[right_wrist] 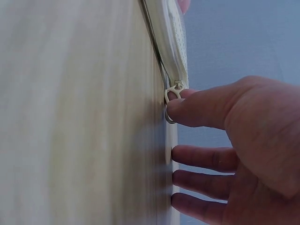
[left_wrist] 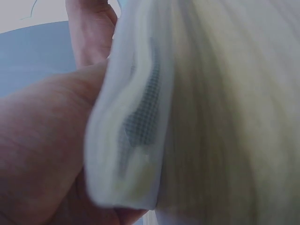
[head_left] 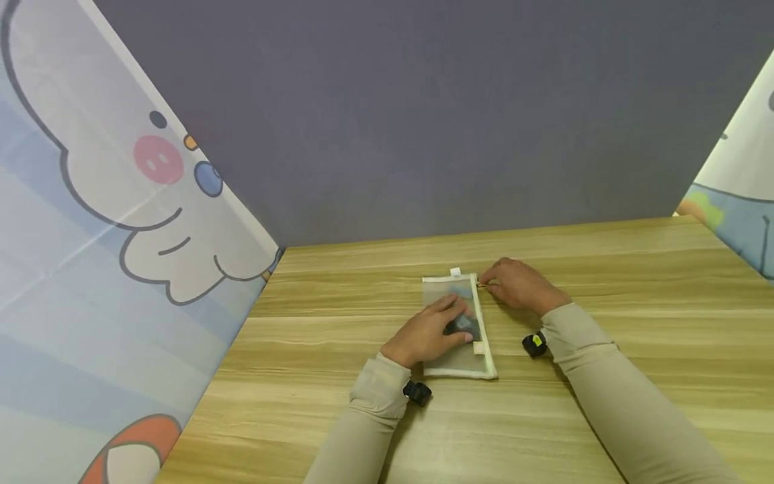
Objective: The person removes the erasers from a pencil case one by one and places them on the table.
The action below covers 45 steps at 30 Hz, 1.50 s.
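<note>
A see-through mesh zip pouch (head_left: 450,364) with cream trim lies on the wooden table, its zip edge to the right. Inside it show dark and bluish things (head_left: 474,329), partly covered by fingers. My left hand (head_left: 431,332) rests over the pouch, fingers spread loosely and thumb near the zip edge. At the far right corner my right hand (head_left: 519,286) pinches the zipper pull (right_wrist: 174,89) between thumb and index finger. Its other three fingertips touch the tabletop in the right wrist view. The left wrist view shows the pouch's near edge (left_wrist: 105,159) bulging up beside the hand.
The light wooden table (head_left: 302,349) reaches back to a grey panel (head_left: 435,121). A cartoon-printed cloth (head_left: 109,269) hangs along the left side, and another printed cloth (head_left: 750,161) stands at the right. A small white tag (head_left: 455,271) sticks out from the pouch's far edge.
</note>
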Each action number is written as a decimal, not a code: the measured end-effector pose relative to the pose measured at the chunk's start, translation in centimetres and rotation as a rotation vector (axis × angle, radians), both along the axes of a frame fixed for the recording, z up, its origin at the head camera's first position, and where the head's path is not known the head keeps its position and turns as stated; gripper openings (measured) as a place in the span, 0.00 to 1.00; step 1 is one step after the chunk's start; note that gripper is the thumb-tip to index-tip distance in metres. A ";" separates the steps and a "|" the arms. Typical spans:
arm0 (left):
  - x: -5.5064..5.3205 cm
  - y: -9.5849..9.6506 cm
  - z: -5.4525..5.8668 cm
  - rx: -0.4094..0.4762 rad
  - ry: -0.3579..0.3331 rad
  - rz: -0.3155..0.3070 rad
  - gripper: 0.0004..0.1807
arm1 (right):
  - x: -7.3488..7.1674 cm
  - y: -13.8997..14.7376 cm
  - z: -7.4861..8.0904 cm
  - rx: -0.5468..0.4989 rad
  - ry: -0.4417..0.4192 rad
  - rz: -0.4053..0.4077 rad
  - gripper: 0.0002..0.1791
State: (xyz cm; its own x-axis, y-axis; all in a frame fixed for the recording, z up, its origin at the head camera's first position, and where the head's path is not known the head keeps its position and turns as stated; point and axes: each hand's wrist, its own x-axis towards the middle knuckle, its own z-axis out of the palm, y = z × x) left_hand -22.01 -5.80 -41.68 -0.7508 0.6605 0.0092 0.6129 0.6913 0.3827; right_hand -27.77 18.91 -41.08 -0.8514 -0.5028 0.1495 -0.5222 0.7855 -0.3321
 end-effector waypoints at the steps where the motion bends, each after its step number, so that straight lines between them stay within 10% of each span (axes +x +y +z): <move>1: 0.0 0.0 0.0 -0.001 0.000 -0.002 0.28 | 0.0 0.0 -0.1 -0.002 -0.003 0.000 0.13; 45: -0.2 -0.3 -0.2 0.052 0.007 -0.018 0.24 | 0.6 0.0 -0.1 -0.019 -0.026 0.035 0.13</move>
